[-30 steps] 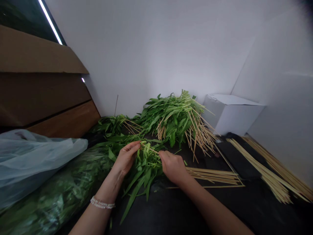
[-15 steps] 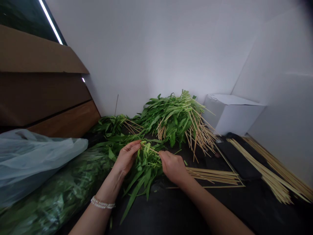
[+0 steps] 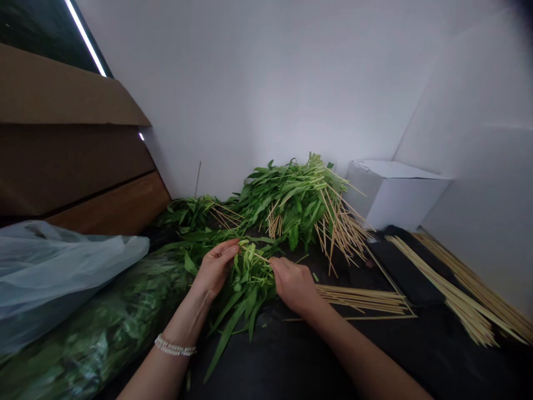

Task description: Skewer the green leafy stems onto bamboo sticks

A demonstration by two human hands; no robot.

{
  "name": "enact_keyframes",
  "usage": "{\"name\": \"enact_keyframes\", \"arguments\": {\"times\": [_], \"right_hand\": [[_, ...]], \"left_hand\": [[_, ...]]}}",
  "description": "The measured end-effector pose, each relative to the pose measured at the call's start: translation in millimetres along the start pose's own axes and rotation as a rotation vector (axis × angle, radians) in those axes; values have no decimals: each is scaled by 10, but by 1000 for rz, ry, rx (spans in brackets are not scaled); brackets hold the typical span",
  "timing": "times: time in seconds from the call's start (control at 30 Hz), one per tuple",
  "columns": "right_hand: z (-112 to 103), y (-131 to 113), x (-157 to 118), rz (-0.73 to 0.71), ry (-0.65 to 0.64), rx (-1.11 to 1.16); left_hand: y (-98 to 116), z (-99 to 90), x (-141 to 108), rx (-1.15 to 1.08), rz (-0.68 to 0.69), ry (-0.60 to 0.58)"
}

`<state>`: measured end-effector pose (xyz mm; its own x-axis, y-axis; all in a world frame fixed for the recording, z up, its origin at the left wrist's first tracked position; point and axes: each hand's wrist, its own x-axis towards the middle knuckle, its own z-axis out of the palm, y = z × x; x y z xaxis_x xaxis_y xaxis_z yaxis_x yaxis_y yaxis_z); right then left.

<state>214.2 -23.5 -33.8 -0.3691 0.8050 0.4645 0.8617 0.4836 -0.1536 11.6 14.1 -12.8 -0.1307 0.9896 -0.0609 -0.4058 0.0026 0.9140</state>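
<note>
- My left hand [image 3: 215, 268] is half open, its fingertips pinching the pale stems of a leafy green bunch [image 3: 249, 283].
- My right hand [image 3: 295, 284] is curling nearly shut, gripping the same bunch from the other side, so the bunch is sitting between my hands, its long, narrow leaves hanging toward me.
- A beaded bracelet [image 3: 175, 345] is circling my left wrist.
- Thin, smooth wooden skewers [image 3: 362, 298] are lying in a flat row on the dark cloth [image 3: 266, 361], just beside my right hand.
- A crinkled translucent plastic bag [image 3: 58, 272] is lying over more greens [image 3: 95, 333] on my left.
- A heap of leafy greens [image 3: 291, 203], bristling with skewers, is piling up ahead, near a white cardboard box [image 3: 395, 191].
</note>
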Motion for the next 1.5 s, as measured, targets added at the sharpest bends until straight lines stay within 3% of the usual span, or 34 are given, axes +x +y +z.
{"name": "enact_keyframes", "arguments": {"times": [1.13, 1.5], "right_hand": [[-13, -38, -4, 19, -9, 13], [-18, -70, -19, 49, -31, 31]], "left_hand": [[-35, -3, 25, -16, 31, 21], [-50, 16, -9, 90, 81, 28]]}}
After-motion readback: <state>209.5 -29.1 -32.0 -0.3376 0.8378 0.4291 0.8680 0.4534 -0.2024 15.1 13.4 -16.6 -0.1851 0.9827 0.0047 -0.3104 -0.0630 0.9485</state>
